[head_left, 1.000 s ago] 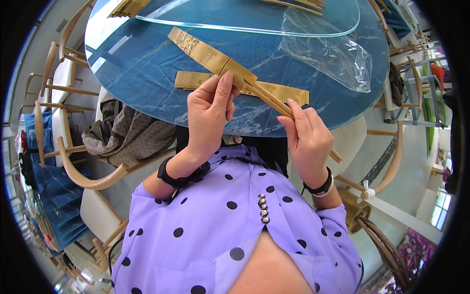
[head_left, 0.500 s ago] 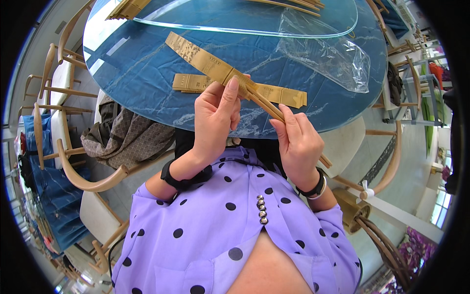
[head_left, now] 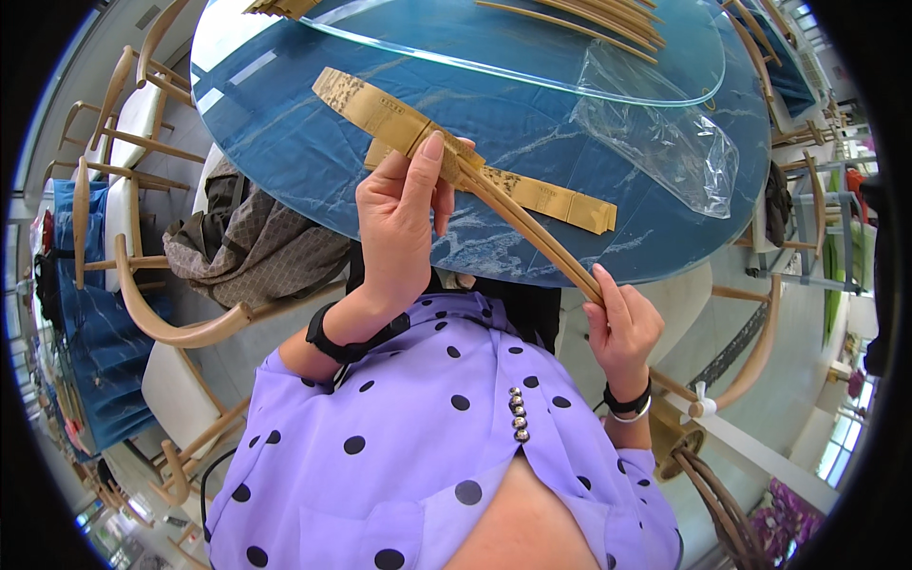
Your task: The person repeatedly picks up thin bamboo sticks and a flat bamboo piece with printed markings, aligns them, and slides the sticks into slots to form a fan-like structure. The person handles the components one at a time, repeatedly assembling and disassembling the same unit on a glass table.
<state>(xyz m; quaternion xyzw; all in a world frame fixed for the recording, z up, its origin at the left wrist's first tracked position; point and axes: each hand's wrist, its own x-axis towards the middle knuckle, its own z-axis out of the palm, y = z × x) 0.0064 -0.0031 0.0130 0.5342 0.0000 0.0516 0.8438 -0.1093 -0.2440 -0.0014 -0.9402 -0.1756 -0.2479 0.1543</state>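
My left hand [head_left: 404, 214] pinches a gold paper chopstick sleeve [head_left: 378, 112] between thumb and fingers, above the near part of the table. A pair of wooden chopsticks [head_left: 527, 228] comes out of the sleeve's right end, slanting down toward me. Their far ends are inside the sleeve. At the other end, my right hand [head_left: 622, 328] has the chopsticks' tips between thumb and fingers. Below the held sleeve, more gold sleeves [head_left: 560, 204] lie on the blue marbled table [head_left: 304, 142], partly hidden by my left hand.
A glass turntable [head_left: 456, 66] covers the table's far part, with several loose chopsticks [head_left: 589, 24] and a stack of gold sleeves [head_left: 280, 8]. A crumpled clear plastic bag [head_left: 665, 142] lies at the right. Wooden chairs [head_left: 180, 342] stand around; a patterned brown bag [head_left: 252, 242] sits at left.
My right hand has slid down and right along the chopsticks to their tips, which stuck out past it before. My left hand keeps the sleeve and has shifted slightly left.
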